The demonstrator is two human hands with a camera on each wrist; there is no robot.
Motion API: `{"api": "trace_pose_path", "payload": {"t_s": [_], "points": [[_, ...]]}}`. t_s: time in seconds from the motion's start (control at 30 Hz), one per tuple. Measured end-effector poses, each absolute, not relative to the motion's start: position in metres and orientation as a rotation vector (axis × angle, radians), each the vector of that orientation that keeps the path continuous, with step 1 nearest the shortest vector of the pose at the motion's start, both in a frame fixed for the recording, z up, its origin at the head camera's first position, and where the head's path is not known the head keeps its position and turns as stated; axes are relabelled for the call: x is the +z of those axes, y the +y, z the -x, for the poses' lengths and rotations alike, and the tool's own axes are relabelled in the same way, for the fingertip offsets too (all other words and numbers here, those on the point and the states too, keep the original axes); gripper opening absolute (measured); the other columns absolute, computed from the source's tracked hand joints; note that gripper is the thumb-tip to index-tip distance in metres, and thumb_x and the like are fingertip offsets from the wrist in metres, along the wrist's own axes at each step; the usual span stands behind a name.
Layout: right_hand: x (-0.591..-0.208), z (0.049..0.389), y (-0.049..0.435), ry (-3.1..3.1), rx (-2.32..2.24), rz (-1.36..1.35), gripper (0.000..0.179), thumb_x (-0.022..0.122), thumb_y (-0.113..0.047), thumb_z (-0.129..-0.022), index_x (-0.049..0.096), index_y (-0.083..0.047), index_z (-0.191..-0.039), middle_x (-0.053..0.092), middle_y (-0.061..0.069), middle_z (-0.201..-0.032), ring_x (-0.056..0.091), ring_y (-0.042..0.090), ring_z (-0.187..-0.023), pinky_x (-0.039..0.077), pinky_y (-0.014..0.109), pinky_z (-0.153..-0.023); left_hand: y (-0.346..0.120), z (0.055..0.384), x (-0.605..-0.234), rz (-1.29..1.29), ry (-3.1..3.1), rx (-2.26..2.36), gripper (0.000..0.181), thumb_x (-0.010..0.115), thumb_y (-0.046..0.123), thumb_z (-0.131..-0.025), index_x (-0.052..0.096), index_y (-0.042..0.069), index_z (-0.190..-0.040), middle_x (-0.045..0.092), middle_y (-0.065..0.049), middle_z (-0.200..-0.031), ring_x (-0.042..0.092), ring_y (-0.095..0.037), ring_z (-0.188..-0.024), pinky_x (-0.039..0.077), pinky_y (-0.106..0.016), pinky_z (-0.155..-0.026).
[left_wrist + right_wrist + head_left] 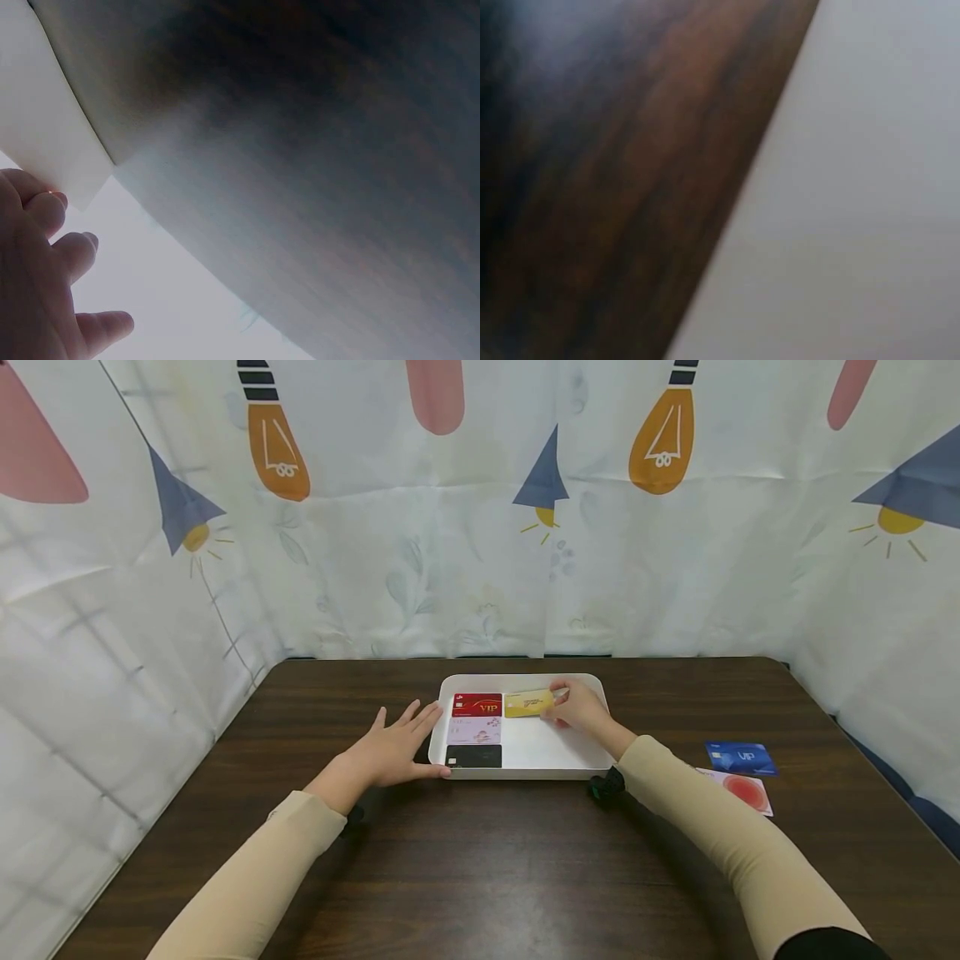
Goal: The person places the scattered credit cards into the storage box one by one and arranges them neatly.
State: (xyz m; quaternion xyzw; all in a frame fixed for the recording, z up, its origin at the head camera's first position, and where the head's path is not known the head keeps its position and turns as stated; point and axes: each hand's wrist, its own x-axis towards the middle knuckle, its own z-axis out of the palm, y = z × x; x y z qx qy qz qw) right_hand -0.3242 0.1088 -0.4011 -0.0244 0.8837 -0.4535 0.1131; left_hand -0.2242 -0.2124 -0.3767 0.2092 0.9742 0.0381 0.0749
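A white tray point(555, 752) lies on the dark wooden table. Its left column has a red VIP card point(477, 704) at the back, a pale lilac card point(474, 731) in the middle and a black card point(474, 757) at the front. My right hand point(587, 710) pinches the right end of a gold card point(525, 702), beside the red one. Fingers spread, my left hand point(393, 752) rests at the tray's left edge, thumb by the front corner. The left wrist view shows its fingertips point(49, 214) at the tray's side; in the right wrist view the hand is hidden.
To the right of the tray, by the right forearm, lie a blue VIP card point(742, 758) and a pink card with a red circle point(746, 792), partly covered by the sleeve. A patterned white curtain point(480, 568) hangs behind the table point(480, 877).
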Motion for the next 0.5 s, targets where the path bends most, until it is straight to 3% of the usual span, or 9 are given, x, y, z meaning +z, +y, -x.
{"api": "trace_pose_path", "payload": {"t_s": [0.5], "points": [[-0.3989,0.3236,0.1076,2.649,-1.162,0.127,0.058,0.078,-0.013,-0.092,0.052,0.0,-0.143,0.06,0.015,-0.107,0.058,0.013,-0.061,0.047,0.022,-0.057,-0.2124,0.2244,-0.3771,-0.629,2.92,0.109,0.111,0.058,0.077,-0.087,0.018,0.009,-0.165,0.021,-0.012,-0.169,0.013,-0.037,-0.155,0.008,-0.075,-0.114]]}}
